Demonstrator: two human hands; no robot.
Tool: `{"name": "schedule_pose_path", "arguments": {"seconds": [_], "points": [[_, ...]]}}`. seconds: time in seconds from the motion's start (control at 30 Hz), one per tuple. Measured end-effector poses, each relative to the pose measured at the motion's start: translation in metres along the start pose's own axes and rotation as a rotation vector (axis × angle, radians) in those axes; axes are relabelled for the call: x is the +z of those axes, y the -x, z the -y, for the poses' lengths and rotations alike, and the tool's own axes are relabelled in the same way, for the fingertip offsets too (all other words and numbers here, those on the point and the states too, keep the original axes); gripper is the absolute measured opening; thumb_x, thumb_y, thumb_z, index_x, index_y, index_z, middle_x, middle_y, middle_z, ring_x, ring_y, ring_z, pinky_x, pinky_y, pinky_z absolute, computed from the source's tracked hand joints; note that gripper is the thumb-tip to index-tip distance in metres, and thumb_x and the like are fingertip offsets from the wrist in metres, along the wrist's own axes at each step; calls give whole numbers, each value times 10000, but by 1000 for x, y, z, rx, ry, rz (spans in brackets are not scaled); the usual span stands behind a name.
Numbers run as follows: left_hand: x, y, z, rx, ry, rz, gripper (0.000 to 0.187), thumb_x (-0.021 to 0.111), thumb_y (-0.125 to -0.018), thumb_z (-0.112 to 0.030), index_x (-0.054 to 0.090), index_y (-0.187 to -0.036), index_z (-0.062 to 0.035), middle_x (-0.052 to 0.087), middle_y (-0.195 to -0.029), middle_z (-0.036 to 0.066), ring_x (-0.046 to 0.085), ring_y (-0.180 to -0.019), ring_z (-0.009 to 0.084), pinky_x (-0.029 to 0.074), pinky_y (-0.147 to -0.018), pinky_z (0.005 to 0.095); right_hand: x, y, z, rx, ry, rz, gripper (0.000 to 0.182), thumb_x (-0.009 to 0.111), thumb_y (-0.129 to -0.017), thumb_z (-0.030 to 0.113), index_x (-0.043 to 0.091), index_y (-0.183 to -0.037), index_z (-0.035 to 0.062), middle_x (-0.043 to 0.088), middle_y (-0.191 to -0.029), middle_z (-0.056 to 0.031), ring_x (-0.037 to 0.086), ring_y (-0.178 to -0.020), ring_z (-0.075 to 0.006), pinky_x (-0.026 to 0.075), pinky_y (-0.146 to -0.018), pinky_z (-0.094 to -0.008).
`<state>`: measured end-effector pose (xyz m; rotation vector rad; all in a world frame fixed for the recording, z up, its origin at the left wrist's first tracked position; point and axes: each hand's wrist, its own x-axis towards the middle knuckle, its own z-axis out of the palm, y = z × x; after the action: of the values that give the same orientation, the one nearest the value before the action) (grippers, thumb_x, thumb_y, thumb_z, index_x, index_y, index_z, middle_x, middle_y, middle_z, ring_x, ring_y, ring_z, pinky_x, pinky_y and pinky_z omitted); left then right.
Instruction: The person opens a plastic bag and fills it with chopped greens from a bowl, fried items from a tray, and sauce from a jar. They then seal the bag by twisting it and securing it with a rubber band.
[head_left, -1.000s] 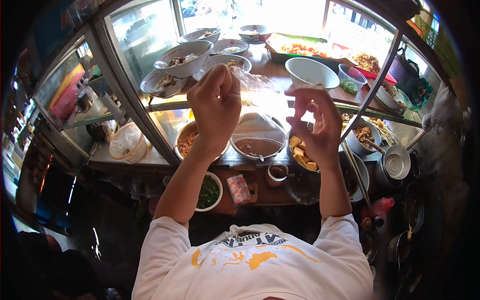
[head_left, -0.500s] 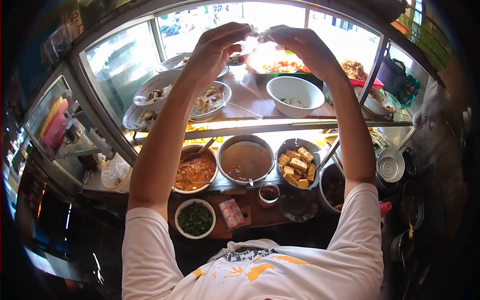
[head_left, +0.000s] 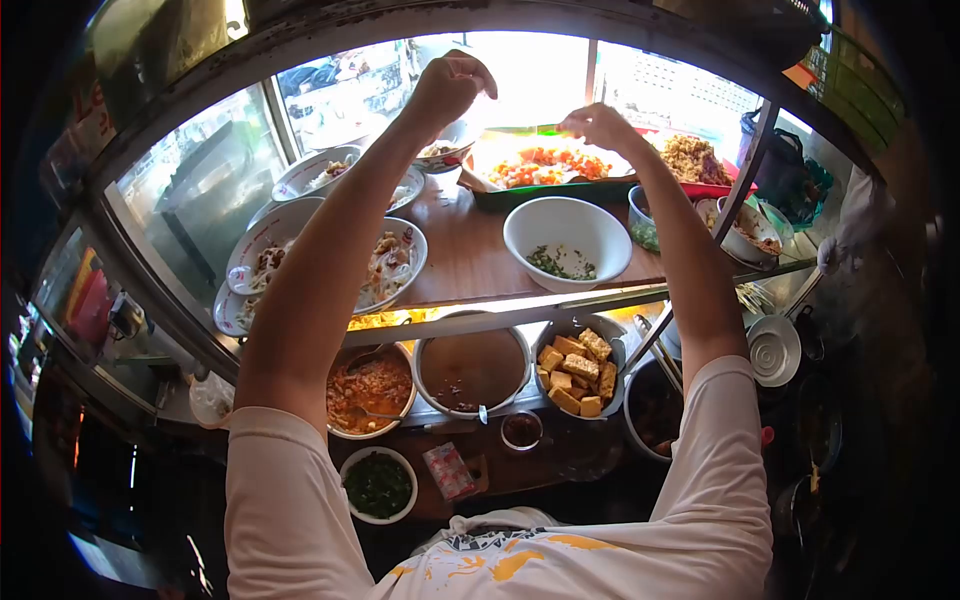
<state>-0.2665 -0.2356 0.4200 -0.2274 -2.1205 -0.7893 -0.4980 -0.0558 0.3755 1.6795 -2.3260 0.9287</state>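
Note:
Both my arms reach up into the glass-fronted case. My left hand [head_left: 455,88] is raised at the upper middle, above the bowls, with its fingers curled downward; anything between them is too small or too bright to make out. Lower and to the right, my right hand [head_left: 600,128] hangs over the tray of chopped orange-red pieces [head_left: 550,167], fingertips bent together, their contents unclear against the glare. A white bowl [head_left: 567,240] with some chopped greens inside stands on the wooden shelf below my right hand.
Bowls of food [head_left: 268,250] crowd the shelf's left. Below are a pot of red stew [head_left: 368,390], a pot of brown broth [head_left: 472,365], fried blocks [head_left: 580,370], a bowl of greens [head_left: 380,485] and a red-white packet [head_left: 450,471]. The metal frame [head_left: 500,325] crosses in front.
My hands have moved apart, the right one lower. The clear, shiny film seen between them before no longer shows. The view has shifted, so the shelf and bowls appear lower.

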Motion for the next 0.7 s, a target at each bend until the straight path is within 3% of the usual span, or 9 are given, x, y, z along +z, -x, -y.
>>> {"name": "schedule_pose_path", "arguments": {"seconds": [0.03, 0.1, 0.17, 0.3, 0.4, 0.53, 0.63, 0.7], "points": [[5, -4, 5, 96, -126, -86, 172, 539, -741, -14, 702, -706, -57, 568, -815, 78, 543, -726, 164, 449, -674, 296, 7, -3, -18, -29, 268, 95, 224, 626, -847, 280, 755, -951, 129, 716, -952, -124, 677, -830, -258, 533, -783, -367], [8, -7, 6, 22, -104, -55, 191, 553, -728, 0, 729, -724, -74, 537, -806, 96, 572, -751, 210, 474, -718, 323, 21, -7, -32, 132, 408, 160, 166, 667, -785, 179, 767, -892, 102, 728, -840, -85, 675, -827, -185, 528, -738, -337], [18, -7, 8, -32, -194, -40, 191, 558, -724, 0, 735, -741, -71, 556, -795, 110, 585, -757, 224, 485, -735, 330, 45, -15, -81, 103, 438, 245, 161, 692, -736, 132, 767, -875, 100, 724, -840, -94, 673, -790, -193, 527, -728, -336], [36, -10, 15, -45, -207, -35, 178, 553, -741, -16, 726, -776, -5, 655, -850, 163, 646, -784, 250, 510, -736, 349, 51, -12, -65, 295, 561, 226, 190, 759, -712, 195, 761, -881, 108, 718, -833, -98, 672, -783, -208, 526, -737, -339], [48, -17, 22, -199, -220, 42, 167, 565, -776, -59, 711, -731, 7, 668, -723, 176, 673, -705, 291, 534, -739, 356, 59, -21, -67, 323, 686, 275, 231, 788, -706, 241, 757, -896, 113, 719, -861, -99, 674, -799, -216, 527, -740, -343], [56, -24, 23, -266, -304, 89, 166, 591, -774, -81, 679, -655, -6, 643, -600, 150, 668, -618, 300, 545, -702, 362, 49, -29, -67, 396, 581, 205, 177, 746, -744, 157, 757, -920, 146, 718, -949, -81, 673, -889, -221, 523, -794, -339], [60, -25, 20, -285, -404, 173, 165, 586, -744, -10, 731, -822, -21, 673, -694, 128, 666, -694, 266, 519, -729, 339, 25, -22, -71, 208, 479, 24, 237, 609, -802, 53, 749, -922, 203, 701, -1043, -91, 639, -1045, -246, 486, -908, -375], [66, -27, 26, -305, -379, 178, 161, 580, -711, 13, 713, -792, -30, 671, -716, 136, 663, -715, 279, 515, -724, 352, 18, -7, -38, 274, 646, 58, 296, 570, -819, 25, 746, -936, 232, 702, -1048, -58, 629, -1069, -217, 440, -960, -387]]}}
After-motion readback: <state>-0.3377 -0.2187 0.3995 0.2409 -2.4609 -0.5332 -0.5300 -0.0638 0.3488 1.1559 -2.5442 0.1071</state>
